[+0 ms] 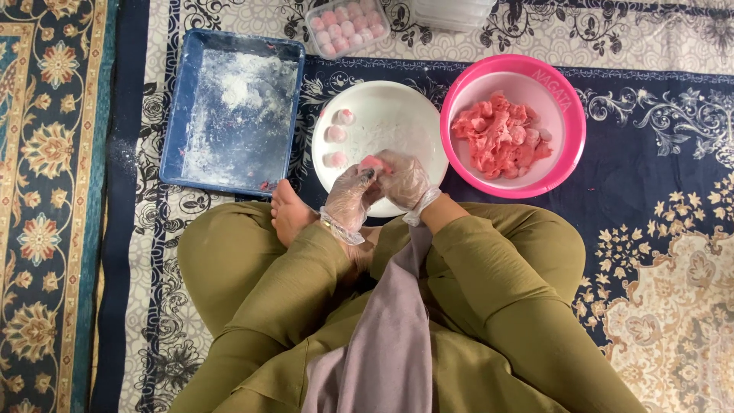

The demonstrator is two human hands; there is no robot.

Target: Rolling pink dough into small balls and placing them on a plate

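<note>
Both hands wear thin clear plastic gloves and meet over the near edge of the round white plastic plate (397, 115). The left hand (348, 197) and the right hand (405, 180) are cupped together around a small pink dough piece (375, 162), fingers curled onto it from both sides; only its top shows, so its exact shape cannot be told.

Recommended handling, judged from this position:
- Keep the piece centred between the palms and fingertips, and apply light, even pressure so the surface closes smoothly.
- Hold the work above the plate, so that any loose powder falls onto it and not onto the patterned carpet (673, 306).

Three finished pale pink balls (336, 134) lie in a column on the left part of the plate, apart from each other. The pink plastic bowl of raw pink dough (501, 134) stands just right of the plate. The blue rectangular tray dusted with white flour (237, 111) lies to its left.
</note>
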